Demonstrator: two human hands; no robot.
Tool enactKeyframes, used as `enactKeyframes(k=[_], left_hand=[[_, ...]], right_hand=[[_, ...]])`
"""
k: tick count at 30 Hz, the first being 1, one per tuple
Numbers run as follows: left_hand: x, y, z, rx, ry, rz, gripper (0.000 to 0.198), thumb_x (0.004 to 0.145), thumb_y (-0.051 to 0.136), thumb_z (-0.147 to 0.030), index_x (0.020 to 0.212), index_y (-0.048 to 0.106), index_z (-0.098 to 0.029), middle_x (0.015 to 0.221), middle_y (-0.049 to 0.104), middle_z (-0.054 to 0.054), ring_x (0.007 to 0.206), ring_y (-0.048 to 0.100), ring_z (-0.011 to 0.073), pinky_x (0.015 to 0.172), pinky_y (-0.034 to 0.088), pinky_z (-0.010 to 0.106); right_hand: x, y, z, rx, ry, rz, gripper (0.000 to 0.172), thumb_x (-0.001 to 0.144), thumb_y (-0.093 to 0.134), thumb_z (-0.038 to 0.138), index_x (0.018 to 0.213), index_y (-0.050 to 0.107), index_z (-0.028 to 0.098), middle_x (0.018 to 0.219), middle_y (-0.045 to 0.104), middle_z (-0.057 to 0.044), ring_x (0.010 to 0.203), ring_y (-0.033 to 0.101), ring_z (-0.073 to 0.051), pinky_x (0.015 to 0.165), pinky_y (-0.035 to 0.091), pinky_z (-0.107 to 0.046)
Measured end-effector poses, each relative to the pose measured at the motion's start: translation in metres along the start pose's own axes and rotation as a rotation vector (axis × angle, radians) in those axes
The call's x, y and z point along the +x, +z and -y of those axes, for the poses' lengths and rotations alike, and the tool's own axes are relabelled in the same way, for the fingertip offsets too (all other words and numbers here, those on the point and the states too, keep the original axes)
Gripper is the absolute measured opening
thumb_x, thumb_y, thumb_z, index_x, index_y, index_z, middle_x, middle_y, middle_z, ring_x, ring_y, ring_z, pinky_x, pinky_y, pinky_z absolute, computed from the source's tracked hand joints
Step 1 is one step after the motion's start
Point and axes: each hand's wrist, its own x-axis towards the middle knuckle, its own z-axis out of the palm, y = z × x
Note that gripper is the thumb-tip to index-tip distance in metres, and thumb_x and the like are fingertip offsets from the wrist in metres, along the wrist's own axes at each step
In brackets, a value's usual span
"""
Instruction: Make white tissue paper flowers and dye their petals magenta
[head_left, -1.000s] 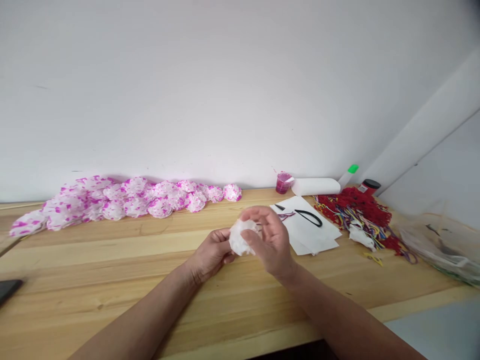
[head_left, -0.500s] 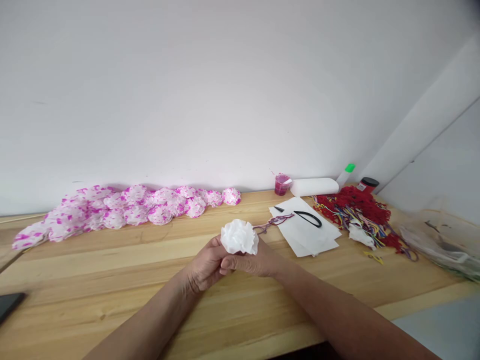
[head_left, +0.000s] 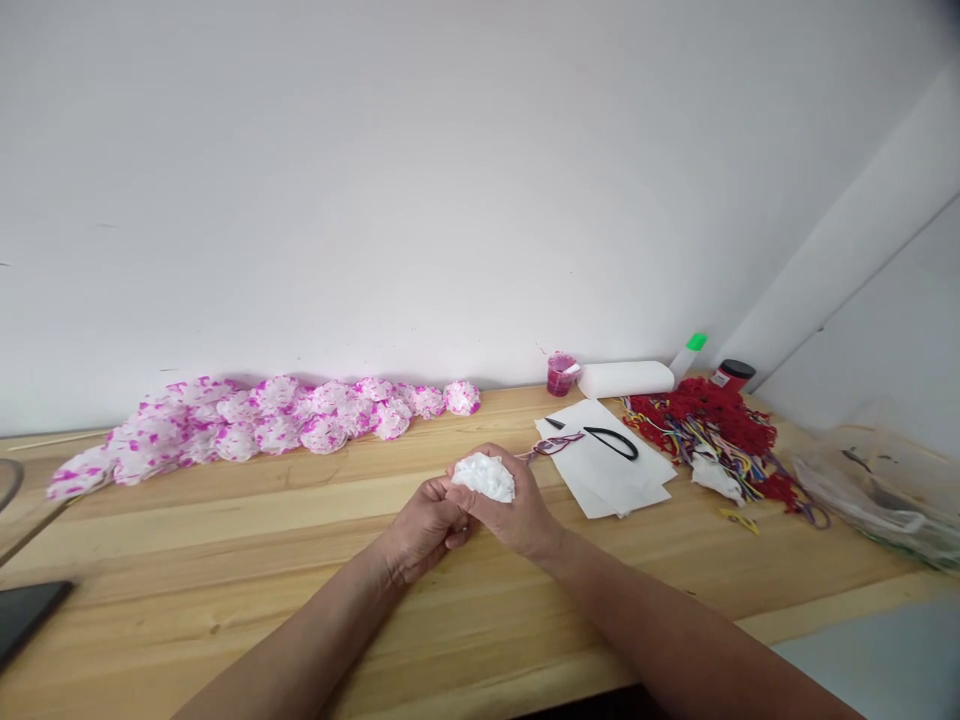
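Note:
A white crumpled paper flower (head_left: 484, 477) sits between my two hands above the wooden table. My right hand (head_left: 526, 512) is cupped around it, with the thumb in front and the fingers behind, squeezing its petals together. Just below and to the left, my left hand (head_left: 424, 524) is closed in a pinch under the flower; its base is hidden by the fingers. Behind my right hand, purple-and-pink strings (head_left: 553, 447) run over white paper sheets (head_left: 611, 478), where a black loop-shaped handle (head_left: 616, 441) and a dark pointed tip lie.
Along the wall stretches a row of white flowers spotted pink (head_left: 274, 433). Further right stand a cup of magenta liquid (head_left: 561, 375), a white paper roll (head_left: 626, 379), a green-capped bottle (head_left: 691, 350) and a black-lidded jar (head_left: 733, 374). Red and multicoloured yarn (head_left: 720, 415) lies beside a plastic bag (head_left: 885, 490).
My right hand has moved up from beneath the flower and closed around its petals. The flower looks more compressed and sits slightly lower. The view has shifted slightly.

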Motion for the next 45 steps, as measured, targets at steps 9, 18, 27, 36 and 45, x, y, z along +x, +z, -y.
enactKeyframes(k=[9,18,27,36,45], left_hand=[[0.001,0.012,-0.009,0.204,0.117,-0.055,0.022,0.066,0.077,-0.024,0.057,0.059,-0.015,0.047,0.045,-0.006,0.044,0.032,0.0055,0.043,0.026,0.02],[0.007,0.037,-0.044,0.249,0.31,-0.224,0.007,0.062,0.073,-0.016,0.069,0.07,-0.015,0.06,0.061,-0.002,0.054,0.043,0.008,0.055,0.034,0.021],[0.017,0.031,-0.027,0.201,0.304,-0.155,0.025,0.068,0.079,-0.035,0.075,0.069,-0.014,0.061,0.061,0.0,0.054,0.051,0.0105,0.056,0.041,0.022],[0.025,0.018,-0.006,0.245,0.286,-0.078,0.021,0.069,0.077,-0.026,0.086,0.074,-0.015,0.081,0.074,0.006,0.078,0.065,0.0223,0.076,0.051,0.032],[0.035,-0.002,-0.006,0.166,0.241,-0.147,0.024,0.071,0.077,-0.035,0.076,0.064,-0.015,0.054,0.053,-0.005,0.046,0.038,0.0065,0.046,0.028,0.019]], right_hand=[[-0.001,-0.012,0.004,-0.145,-0.308,-0.102,0.038,0.081,0.075,0.035,0.112,0.058,0.023,0.101,0.066,-0.005,0.088,0.064,-0.019,0.078,0.052,-0.031],[0.012,-0.038,0.007,-0.101,-0.259,-0.143,0.108,0.062,0.084,0.059,0.148,0.027,0.027,0.147,0.043,-0.013,0.132,0.044,-0.031,0.103,0.041,-0.045],[0.014,-0.027,-0.021,-0.081,0.082,0.202,0.047,0.067,0.084,0.048,0.102,0.066,0.022,0.092,0.068,-0.001,0.086,0.062,-0.021,0.077,0.051,-0.034],[0.013,-0.023,-0.018,-0.135,-0.054,-0.019,0.056,0.071,0.081,0.049,0.116,0.059,0.023,0.106,0.068,-0.006,0.095,0.064,-0.023,0.084,0.052,-0.035],[0.011,-0.042,0.027,-0.594,-0.385,-0.147,0.042,0.079,0.075,0.037,0.117,0.061,0.025,0.12,0.065,-0.009,0.115,0.056,-0.026,0.102,0.043,-0.042]])
